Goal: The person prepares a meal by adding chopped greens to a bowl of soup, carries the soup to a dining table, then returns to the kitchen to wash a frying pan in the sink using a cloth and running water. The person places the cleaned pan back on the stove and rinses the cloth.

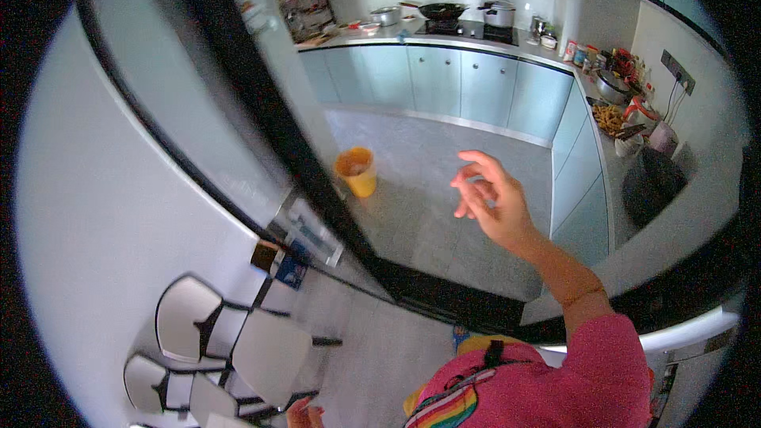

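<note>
In the head view my right hand (490,199) is raised in front of me with bent fingers, holding nothing. Past it lie the grey kitchen floor (428,226) and a yellow waste bin (357,172), which stands to the hand's left by the door frame. Only the fingers of my left hand (305,413) show at the bottom edge, near the white chairs (270,356); whether they hold anything cannot be told. I wear a pink top with a rainbow-striped patch.
A dark-framed sliding glass door (285,148) and its sill (452,291) bound the kitchen. Pale blue cabinets (434,80) run along the back and right. On the worktop are a black wok (443,10), a pressure cooker (498,13) and a tray of food (607,119).
</note>
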A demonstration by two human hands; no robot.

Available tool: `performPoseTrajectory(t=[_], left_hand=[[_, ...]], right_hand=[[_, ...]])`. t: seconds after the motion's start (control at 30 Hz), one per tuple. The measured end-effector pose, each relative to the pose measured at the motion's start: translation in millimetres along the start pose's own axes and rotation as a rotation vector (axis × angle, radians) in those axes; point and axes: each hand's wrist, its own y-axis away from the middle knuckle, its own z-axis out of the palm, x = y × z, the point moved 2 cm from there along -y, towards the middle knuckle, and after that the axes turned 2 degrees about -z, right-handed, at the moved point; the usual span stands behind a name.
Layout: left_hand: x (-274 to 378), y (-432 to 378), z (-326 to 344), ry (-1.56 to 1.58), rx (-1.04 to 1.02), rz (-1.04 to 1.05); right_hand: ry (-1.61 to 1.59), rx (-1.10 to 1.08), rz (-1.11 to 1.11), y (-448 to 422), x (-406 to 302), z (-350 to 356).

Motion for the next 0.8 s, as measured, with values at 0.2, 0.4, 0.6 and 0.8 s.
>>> performPoseTrajectory(t=[0.2,0.4,0.6,0.8], left_hand=[[55.9,-114.7,245.9,-0.026,-0.348,0.044],[82.2,-232.4,428.2,0.029,-0.292,0.129],[132.2,-370.4,624.5,0.058,-0.280,0.073],[225.6,-519.2,806.5,0.041,-0.435,0.420]], right_hand=[[0.090,0.173,0.197,-90.5,115.1,-109.5],[0.223,0.192,0.197,-232.0,234.1,-182.4],[0.427,0.210,0.410,-355.5,377.0,-281.4],[0.545,0.165,0.718,-413.3,508.7,-345.3]])
